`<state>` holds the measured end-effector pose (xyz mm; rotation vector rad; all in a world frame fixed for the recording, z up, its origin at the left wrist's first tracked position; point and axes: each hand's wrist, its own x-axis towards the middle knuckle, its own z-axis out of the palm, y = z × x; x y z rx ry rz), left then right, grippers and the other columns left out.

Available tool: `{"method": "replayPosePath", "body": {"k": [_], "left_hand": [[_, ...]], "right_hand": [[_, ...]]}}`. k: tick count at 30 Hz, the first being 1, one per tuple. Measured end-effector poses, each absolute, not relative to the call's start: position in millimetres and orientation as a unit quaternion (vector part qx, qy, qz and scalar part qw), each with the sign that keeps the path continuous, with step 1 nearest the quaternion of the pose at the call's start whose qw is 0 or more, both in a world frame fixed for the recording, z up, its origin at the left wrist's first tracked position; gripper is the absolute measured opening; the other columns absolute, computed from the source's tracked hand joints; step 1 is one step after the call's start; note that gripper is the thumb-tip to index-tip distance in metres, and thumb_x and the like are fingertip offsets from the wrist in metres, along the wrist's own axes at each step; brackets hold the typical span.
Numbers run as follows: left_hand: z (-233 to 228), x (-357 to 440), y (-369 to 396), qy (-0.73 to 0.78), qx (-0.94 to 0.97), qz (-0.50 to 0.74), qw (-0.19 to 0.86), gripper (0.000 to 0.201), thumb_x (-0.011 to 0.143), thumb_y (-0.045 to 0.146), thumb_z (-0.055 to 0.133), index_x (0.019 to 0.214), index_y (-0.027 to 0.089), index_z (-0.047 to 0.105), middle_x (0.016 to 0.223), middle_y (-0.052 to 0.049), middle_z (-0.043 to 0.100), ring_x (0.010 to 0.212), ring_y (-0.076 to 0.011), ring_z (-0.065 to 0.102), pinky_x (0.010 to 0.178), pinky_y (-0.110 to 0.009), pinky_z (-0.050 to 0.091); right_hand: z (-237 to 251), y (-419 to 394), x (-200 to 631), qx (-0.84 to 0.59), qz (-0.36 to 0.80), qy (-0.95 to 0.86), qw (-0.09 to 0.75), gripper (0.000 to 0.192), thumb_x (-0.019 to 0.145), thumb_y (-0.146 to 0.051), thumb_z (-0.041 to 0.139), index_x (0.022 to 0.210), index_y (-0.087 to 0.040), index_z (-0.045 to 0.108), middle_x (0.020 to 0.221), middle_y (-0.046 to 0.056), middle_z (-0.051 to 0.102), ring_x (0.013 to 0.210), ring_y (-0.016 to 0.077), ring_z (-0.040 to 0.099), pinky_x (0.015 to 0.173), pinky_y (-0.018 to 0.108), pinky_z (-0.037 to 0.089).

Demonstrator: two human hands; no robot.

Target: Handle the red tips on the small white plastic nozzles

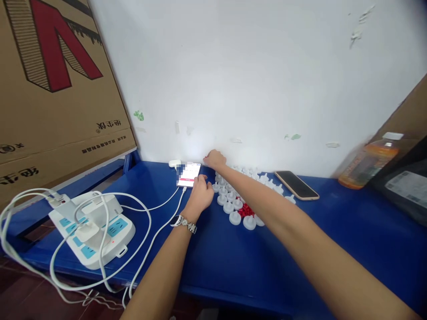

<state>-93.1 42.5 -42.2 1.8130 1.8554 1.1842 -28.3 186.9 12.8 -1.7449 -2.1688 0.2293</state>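
Left fingers [201, 179] loosely bent at the near right corner of the lit phone [190, 174]; can't tell if touching or just beside it, or if the tips are together. Right fingers [209, 158] curled in, thumb side toward the wall [233, 80]; speck of red at the tips, can't tell if anything is clamped. Left hand [202, 194] sits nearer, right hand [216, 158] farther out, past the phone's right edge.

White stemmed discs [228, 207] cluster right of the 2 hands, partly under the right forearm. Red bits [246, 210] piled among them. All on the blue table [213, 262].

Metal band [191, 227] on left wrist. White cable [183, 190] plugged into the phone. Power strip [118, 235] far left, dark phone [296, 184] right of the discs, bottle [370, 162] farther right, cardboard [66, 111] upper left.
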Motion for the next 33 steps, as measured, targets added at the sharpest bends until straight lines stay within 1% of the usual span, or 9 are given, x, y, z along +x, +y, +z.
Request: {"method": "replayPosePath", "body": {"k": [3, 6, 9, 11, 14, 21, 25, 28, 33], "left_hand": [[-37.3, -89.4, 39.3, 0.633, 0.636, 0.417, 0.147, 0.030, 0.092, 0.033, 0.050, 0.115, 0.014, 0.051, 0.125, -0.020, 0.056, 0.120, -0.0305, 0.056, 0.104, -0.047, 0.043], [-28.5, -81.5, 33.5, 0.607, 0.645, 0.446, 0.130, 0.035, 0.092, 0.040, 0.052, 0.116, 0.015, 0.049, 0.122, -0.019, 0.058, 0.118, -0.0295, 0.057, 0.102, -0.047, 0.044], [-17.1, -68.5, 24.7, 0.559, 0.659, 0.490, 0.116, 0.039, 0.091, 0.043, 0.056, 0.119, 0.016, 0.047, 0.115, -0.015, 0.059, 0.109, -0.0259, 0.060, 0.097, -0.044, 0.048], [-9.9, -57.8, 17.2, 0.508, 0.680, 0.510, 0.136, 0.042, 0.091, 0.045, 0.057, 0.120, 0.018, 0.044, 0.113, -0.012, 0.059, 0.098, -0.0215, 0.063, 0.087, -0.038, 0.052], [-2.2, -42.1, 5.5, 0.441, 0.714, 0.515, 0.175, 0.042, 0.092, 0.045, 0.057, 0.124, 0.022, 0.043, 0.110, -0.008, 0.060, 0.090, -0.0174, 0.064, 0.077, -0.032, 0.053], [-1.2, -24.8, -4.3, 0.353, 0.790, 0.469, 0.180, 0.036, 0.093, 0.038, 0.058, 0.125, 0.024, 0.055, 0.109, -0.007, 0.059, 0.091, -0.0169, 0.062, 0.081, -0.031, 0.055], [-2.2, -26.2, -1.7, 0.338, 0.792, 0.482, 0.163, 0.035, 0.092, 0.039, 0.060, 0.123, 0.023, 0.059, 0.116, -0.009, 0.056, 0.091, -0.0165, 0.062, 0.079, -0.031, 0.056], [-0.8, -26.6, -2.4, 0.346, 0.796, 0.468, 0.167, 0.034, 0.092, 0.039, 0.061, 0.121, 0.022, 0.058, 0.106, -0.006, 0.063, 0.087, -0.0160, 0.062, 0.079, -0.030, 0.052], [2.2, -21.8, -5.3, 0.364, 0.765, 0.486, 0.214, 0.030, 0.095, 0.041, 0.055, 0.116, 0.020, 0.060, 0.096, -0.004, 0.066, 0.081, -0.0146, 0.060, 0.076, -0.027, 0.048]], "right_hand": [[21.3, 170.3, -8.0, -0.613, 0.123, -0.748, 0.221, 0.030, 0.083, -0.035, 0.056, 0.105, -0.020, 0.071, 0.109, 0.012, 0.074, 0.101, 0.0259, 0.069, 0.079, 0.034, 0.052], [31.5, 140.4, 23.2, -0.560, 0.212, -0.741, 0.304, 0.019, 0.078, -0.030, 0.059, 0.087, -0.019, 0.071, 0.087, 0.006, 0.076, 0.086, 0.0202, 0.068, 0.073, 0.028, 0.050], [37.3, 100.7, 60.0, -0.493, 0.283, -0.728, 0.383, 0.011, 0.077, -0.027, 0.058, 0.076, -0.018, 0.065, 0.071, 0.004, 0.072, 0.069, 0.0151, 0.064, 0.064, 0.024, 0.047], [36.3, 73.8, 84.8, -0.466, 0.319, -0.710, 0.421, 0.010, 0.079, -0.027, 0.057, 0.073, -0.018, 0.059, 0.067, 0.002, 0.070, 0.062, 0.0130, 0.060, 0.060, 0.023, 0.044], [26.8, 40.3, 118.3, -0.436, 0.355, -0.696, 0.447, 0.020, 0.085, -0.037, 0.055, 0.074, -0.020, 0.052, 0.065, 0.000, 0.066, 0.057, 0.0123, 0.054, 0.054, 0.023, 0.040], [1.2, 14.3, 148.9, -0.427, 0.291, -0.706, 0.484, 0.053, 0.094, -0.061, 0.041, 0.059, -0.020, 0.040, 0.053, -0.004, 0.038, 0.053, 0.0110, 0.037, 0.053, 0.026, 0.030], [-1.6, 15.0, 144.3, -0.412, 0.347, -0.685, 0.491, 0.058, 0.091, -0.068, 0.040, 0.057, -0.021, 0.035, 0.050, -0.005, 0.032, 0.049, 0.0100, 0.031, 0.050, 0.027, 0.026], [-2.9, 13.2, 142.1, -0.398, 0.387, -0.667, 0.497, 0.058, 0.089, -0.071, 0.042, 0.058, -0.022, 0.036, 0.050, -0.005, 0.032, 0.047, 0.0098, 0.030, 0.048, 0.027, 0.025], [0.4, 5.6, 137.9, -0.422, 0.307, -0.672, 0.526, 0.056, 0.092, -0.066, 0.041, 0.059, -0.021, 0.038, 0.052, -0.004, 0.034, 0.050, 0.0103, 0.031, 0.050, 0.027, 0.025]]}}
